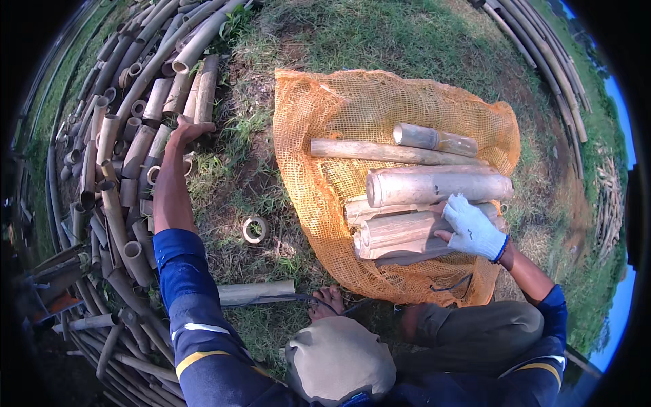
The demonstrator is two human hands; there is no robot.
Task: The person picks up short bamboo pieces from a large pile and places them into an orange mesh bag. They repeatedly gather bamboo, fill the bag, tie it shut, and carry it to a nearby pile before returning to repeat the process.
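My bare left hand [194,128] reaches to the pile at the left, its fingers closed around the lower end of a short bamboo piece [206,89]; the fingertips are partly hidden. On the right, my right hand [472,228] wears a white knitted glove with the thumb bare. It lies spread over the cut bamboo, fingertips against a thick pale bamboo section [437,186] and thumb by a split-looking section [397,234] below. Beyond these lie a thin bamboo pole [390,152] and a shorter bamboo tube [435,139]. All rest on an orange mesh sack [302,129] spread on the ground.
A large heap of cut bamboo [139,146] fills the left side. A bamboo ring [255,230] and another bamboo length [256,292] lie on the grass between heap and sack. My bare foot [327,303] is beside the sack. Long poles [542,51] lie at the far right.
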